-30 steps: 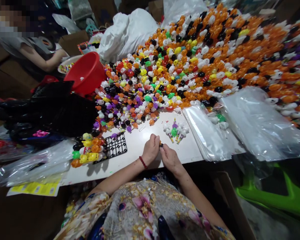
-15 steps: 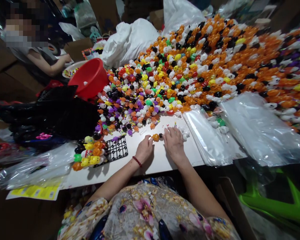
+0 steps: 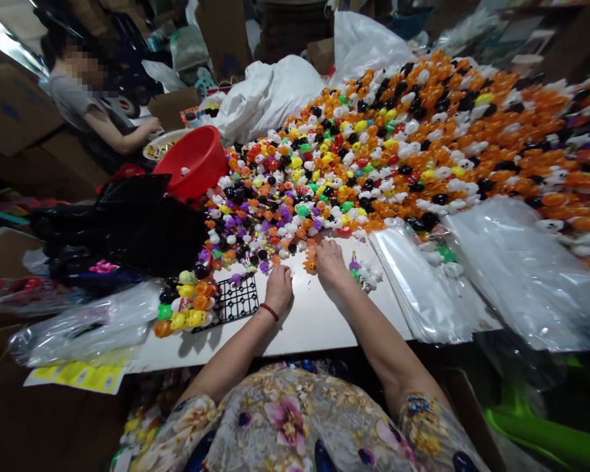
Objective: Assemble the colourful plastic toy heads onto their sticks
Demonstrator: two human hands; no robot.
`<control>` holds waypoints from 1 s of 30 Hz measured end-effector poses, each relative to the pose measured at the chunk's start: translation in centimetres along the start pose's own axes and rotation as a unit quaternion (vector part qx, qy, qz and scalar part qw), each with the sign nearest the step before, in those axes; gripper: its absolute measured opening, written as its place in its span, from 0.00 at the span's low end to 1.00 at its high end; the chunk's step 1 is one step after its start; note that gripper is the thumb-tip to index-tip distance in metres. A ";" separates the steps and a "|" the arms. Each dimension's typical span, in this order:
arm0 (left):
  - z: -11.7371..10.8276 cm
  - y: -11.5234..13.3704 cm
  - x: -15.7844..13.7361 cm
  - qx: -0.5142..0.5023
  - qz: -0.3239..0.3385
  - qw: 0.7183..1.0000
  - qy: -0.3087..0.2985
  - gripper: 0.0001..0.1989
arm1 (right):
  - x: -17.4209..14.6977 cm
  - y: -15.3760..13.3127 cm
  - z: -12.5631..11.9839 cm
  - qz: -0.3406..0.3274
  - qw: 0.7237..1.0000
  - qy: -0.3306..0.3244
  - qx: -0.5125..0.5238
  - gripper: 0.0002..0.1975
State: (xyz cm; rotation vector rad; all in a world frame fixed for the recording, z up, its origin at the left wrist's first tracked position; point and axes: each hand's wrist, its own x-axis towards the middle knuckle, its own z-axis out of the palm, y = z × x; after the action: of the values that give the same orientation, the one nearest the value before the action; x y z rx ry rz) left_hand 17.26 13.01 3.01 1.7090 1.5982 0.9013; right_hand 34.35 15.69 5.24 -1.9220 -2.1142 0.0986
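Note:
My left hand [image 3: 279, 290], with a red bead bracelet at the wrist, rests on the white tabletop [image 3: 295, 328]. Its fingers are curled together, and what they pinch, if anything, is too small to make out. At the front edge of the heap, my right hand [image 3: 330, 262] has bent fingers closed against a small orange toy figure [image 3: 310, 262]; its fingertips are partly hidden. To the left lies a black grid tray [image 3: 238, 298], with several yellow, orange and green figures [image 3: 189, 305] standing at its left end.
A large heap of small plastic figures [image 3: 398, 151] spreads behind my hands. White figures [image 3: 371, 275] lie right of my right hand. Clear plastic bags [image 3: 417, 288] are stacked farther right. A red basin [image 3: 196, 164] tilts at the back left, near a seated person [image 3: 96, 118].
My hands have moved apart. The right hand has gone forward to the heap's edge, while the left has drawn slightly back. The black piece between them is no longer visible. The camera view has shifted.

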 end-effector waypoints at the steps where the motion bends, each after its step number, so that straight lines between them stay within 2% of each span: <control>1: 0.0 0.0 -0.1 -0.046 -0.017 0.999 0.007 0.08 | -0.2 0.2 -0.1 0.000 1.000 0.014 0.017 0.10; 4: 0.2 0.1 -0.8 -0.216 -0.087 0.972 0.010 0.07 | -1.4 0.1 -0.4 0.021 0.993 0.068 0.094 0.09; 6: 0.2 0.4 -1.3 -0.336 -0.142 0.931 -0.004 0.04 | -2.7 -0.6 -0.5 0.045 0.980 0.103 0.167 0.10; 8: -0.1 0.6 -1.7 -0.425 -0.192 0.884 -0.037 0.06 | -4.2 -1.6 -0.5 0.071 0.960 0.116 0.246 0.10; 11: -1.1 1.0 -1.8 -0.493 -0.237 0.832 -0.087 0.12 | -6.2 -3.0 -0.1 0.100 0.931 0.100 0.336 0.10; 13: -1.7 1.1 -1.9 -0.513 -0.242 0.817 -0.107 0.14 | -7.1 -3.7 0.1 0.102 0.918 0.089 0.373 0.13; 16: -2.0 1.4 -2.7 -0.507 -0.218 0.823 -0.135 0.16 | -7.7 -4.3 0.1 0.082 0.901 0.080 0.418 0.16; 19: -1.7 1.6 -3.8 -0.462 -0.182 0.852 -0.166 0.15 | -8.0 -4.4 0.1 0.064 0.890 0.066 0.446 0.13; 21: -1.4 1.6 -4.3 -0.421 -0.168 0.876 -0.165 0.13 | -8.2 -4.2 0.2 0.070 0.889 0.060 0.448 0.10; 25: -0.5 1.5 -5.1 -0.352 -0.138 0.910 -0.170 0.09 | -9.1 -4.2 0.4 0.111 0.887 0.056 0.445 0.07; 30: 0.0 1.3 -6.3 -0.314 -0.138 0.933 -0.112 0.16 | -12.5 -4.8 -0.5 0.184 0.873 0.043 0.450 0.11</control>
State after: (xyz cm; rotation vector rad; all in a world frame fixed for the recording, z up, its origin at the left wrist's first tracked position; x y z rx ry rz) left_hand 17.81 6.66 3.62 1.0650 1.1826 0.9070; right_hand 30.75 2.79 4.85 -1.6179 -1.2243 0.8819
